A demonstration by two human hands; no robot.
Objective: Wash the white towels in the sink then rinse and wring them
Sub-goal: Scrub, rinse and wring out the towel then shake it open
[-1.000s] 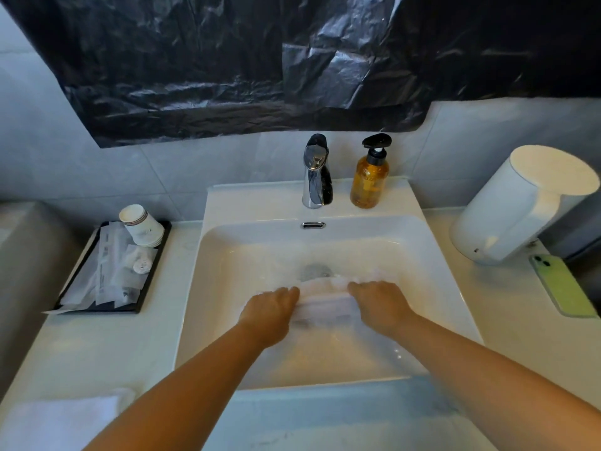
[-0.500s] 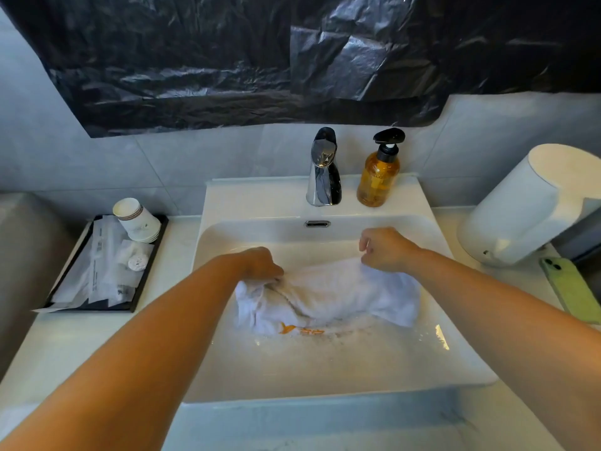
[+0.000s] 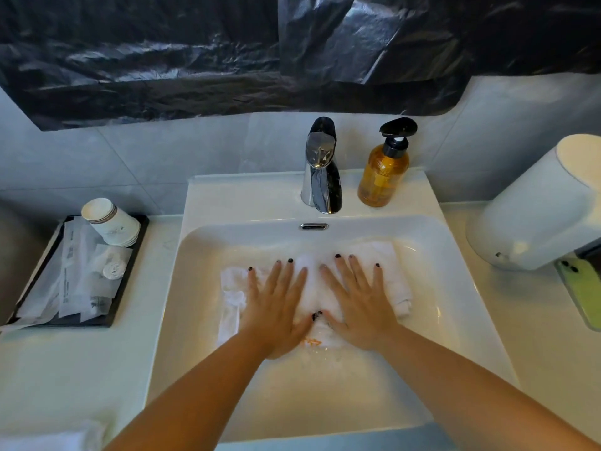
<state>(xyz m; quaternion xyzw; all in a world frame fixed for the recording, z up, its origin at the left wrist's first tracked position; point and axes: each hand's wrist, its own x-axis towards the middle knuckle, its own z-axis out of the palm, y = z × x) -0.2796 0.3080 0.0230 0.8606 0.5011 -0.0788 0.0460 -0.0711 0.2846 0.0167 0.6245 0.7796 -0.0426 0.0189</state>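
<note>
While the white towel lies in the sink, left hand and right hand press it, fingers spread flat, gripping nothing.

Warm bright light on sink; wide-angle edge bending; slight softness.

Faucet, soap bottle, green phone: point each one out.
Faucet (image 3: 321, 177), head view, on the chrome spout.
Soap bottle (image 3: 383, 177), head view, on the amber body.
Phone (image 3: 585, 292), head view, on its green back, at the right edge.
</note>
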